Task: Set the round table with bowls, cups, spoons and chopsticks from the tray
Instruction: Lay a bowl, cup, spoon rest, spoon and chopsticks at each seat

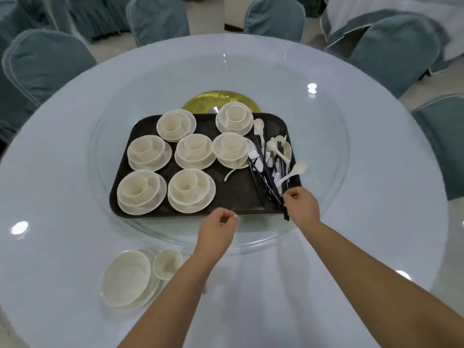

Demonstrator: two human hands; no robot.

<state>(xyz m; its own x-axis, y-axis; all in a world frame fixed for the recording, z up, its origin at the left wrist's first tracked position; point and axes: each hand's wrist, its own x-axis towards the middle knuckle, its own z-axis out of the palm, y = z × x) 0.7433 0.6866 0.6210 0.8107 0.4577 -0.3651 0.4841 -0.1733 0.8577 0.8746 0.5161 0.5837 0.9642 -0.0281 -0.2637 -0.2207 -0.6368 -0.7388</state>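
A dark tray [236,194] lies on the glass turntable [326,136] of the round table [376,222]. Several cream sets of plate, bowl and cup [192,189] stand on its left and middle. Dark chopsticks [266,179] and white spoons [297,169] lie in a heap on its right side. My right hand [301,204] is at the tray's near right corner and grips dark chopsticks, whose ends stick out below it. My left hand [218,227] hovers at the tray's near edge with fingers curled, holding nothing I can see. A plate with a bowl [126,278] and a cup [167,263] stand on the table near me.
Teal-covered chairs [47,64] ring the table at the left, back and right. A gold disc [200,101] shows under the glass behind the tray. Another covered table [401,11] is at the back right.
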